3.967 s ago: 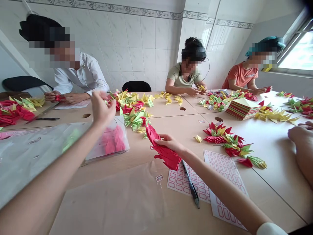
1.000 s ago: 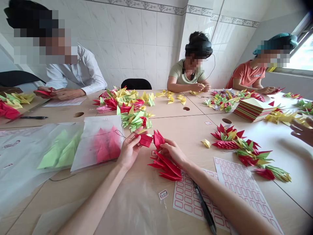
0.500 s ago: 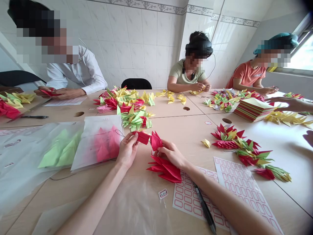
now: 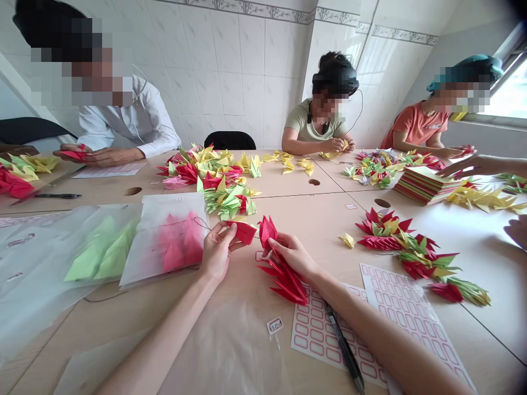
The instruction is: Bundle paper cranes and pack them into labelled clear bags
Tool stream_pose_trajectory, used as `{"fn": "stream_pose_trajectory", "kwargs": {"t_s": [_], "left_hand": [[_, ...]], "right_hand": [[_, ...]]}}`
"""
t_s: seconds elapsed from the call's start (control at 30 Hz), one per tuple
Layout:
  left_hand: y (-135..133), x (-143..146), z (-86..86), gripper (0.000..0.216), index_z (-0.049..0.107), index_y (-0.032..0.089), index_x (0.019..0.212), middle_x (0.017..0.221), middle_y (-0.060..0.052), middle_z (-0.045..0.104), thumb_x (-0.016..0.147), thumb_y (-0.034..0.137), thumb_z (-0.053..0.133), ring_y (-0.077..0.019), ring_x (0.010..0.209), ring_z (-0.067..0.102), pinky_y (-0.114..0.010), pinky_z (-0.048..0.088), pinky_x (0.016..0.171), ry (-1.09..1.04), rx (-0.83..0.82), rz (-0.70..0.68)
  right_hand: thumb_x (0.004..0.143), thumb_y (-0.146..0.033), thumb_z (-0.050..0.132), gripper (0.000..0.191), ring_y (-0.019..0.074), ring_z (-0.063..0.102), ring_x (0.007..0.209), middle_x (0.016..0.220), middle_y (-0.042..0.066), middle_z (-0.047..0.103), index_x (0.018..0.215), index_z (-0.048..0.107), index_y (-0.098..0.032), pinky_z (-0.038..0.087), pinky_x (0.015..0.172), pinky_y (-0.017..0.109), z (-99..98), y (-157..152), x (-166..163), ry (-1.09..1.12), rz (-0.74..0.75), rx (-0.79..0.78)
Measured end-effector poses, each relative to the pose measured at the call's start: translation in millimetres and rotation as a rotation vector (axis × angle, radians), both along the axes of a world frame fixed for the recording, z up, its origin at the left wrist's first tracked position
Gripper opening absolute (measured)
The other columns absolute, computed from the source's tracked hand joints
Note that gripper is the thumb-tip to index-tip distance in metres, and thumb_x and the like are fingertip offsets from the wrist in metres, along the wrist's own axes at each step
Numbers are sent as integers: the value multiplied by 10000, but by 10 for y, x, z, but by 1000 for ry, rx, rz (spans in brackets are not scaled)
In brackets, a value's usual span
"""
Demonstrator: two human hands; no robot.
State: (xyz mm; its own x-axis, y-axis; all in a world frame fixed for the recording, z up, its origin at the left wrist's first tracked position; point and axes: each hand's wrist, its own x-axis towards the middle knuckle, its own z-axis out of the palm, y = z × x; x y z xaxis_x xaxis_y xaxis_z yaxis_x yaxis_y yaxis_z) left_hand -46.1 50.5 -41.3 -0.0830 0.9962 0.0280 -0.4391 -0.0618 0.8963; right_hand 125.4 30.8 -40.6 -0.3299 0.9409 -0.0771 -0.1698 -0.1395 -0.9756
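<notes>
Over the table's middle, my left hand [image 4: 218, 249] pinches a folded red paper piece [image 4: 244, 232]. A thin dark cord loop sticks out on its left side, and a line of cord shows in the gap towards my other hand. My right hand [image 4: 291, 253] is closed on a red origami crane [image 4: 268, 229], its pointed folds upward. Beneath that hand hangs or rests a cluster of red paper cranes [image 4: 288, 282], its near end at the label sheet; whether the cord joins it cannot be made out.
Clear plastic bags hold green cranes [image 4: 101, 252] and pink-red cranes [image 4: 181, 238] at left. A black pen [image 4: 343, 345] lies on label sheets [image 4: 315, 329]. Mixed crane strings [image 4: 411, 252] and a stack of coloured paper [image 4: 426, 185] lie right. Three people sit opposite; another person's hands reach in from the right.
My right hand has moved slightly right with the red crane, widening the gap to the folded piece in my left. The red cluster below has shifted and tilted with it.
</notes>
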Motion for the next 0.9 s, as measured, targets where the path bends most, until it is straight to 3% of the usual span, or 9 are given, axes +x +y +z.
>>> {"fn": "stream_pose_trajectory", "kwargs": {"t_s": [0.2, 0.4, 0.9], "left_hand": [[26, -28, -10, 278, 536, 159, 783, 681, 11, 670, 632, 294, 725, -130, 613, 637, -242, 526, 570, 19, 2, 143], [36, -34, -9, 308, 548, 168, 791, 655, 22, 656, 590, 305, 737, -127, 575, 616, -234, 498, 543, 31, -10, 218], [25, -10, -35, 311, 606, 147, 832, 626, 9, 646, 615, 332, 732, -90, 501, 546, -206, 448, 515, 156, 81, 206]], "right_hand": [[800, -392, 512, 263, 83, 420, 556, 627, -29, 503, 703, 532, -148, 316, 519, 213, -23, -26, 16, -267, 41, 180], [821, -318, 476, 293, 71, 290, 551, 565, -59, 352, 599, 354, -169, 235, 515, 215, 5, -75, 13, -529, 82, 420], [850, -345, 446, 274, 79, 307, 577, 606, -48, 365, 648, 398, -166, 249, 527, 210, 9, -70, 47, -524, 174, 428]]}}
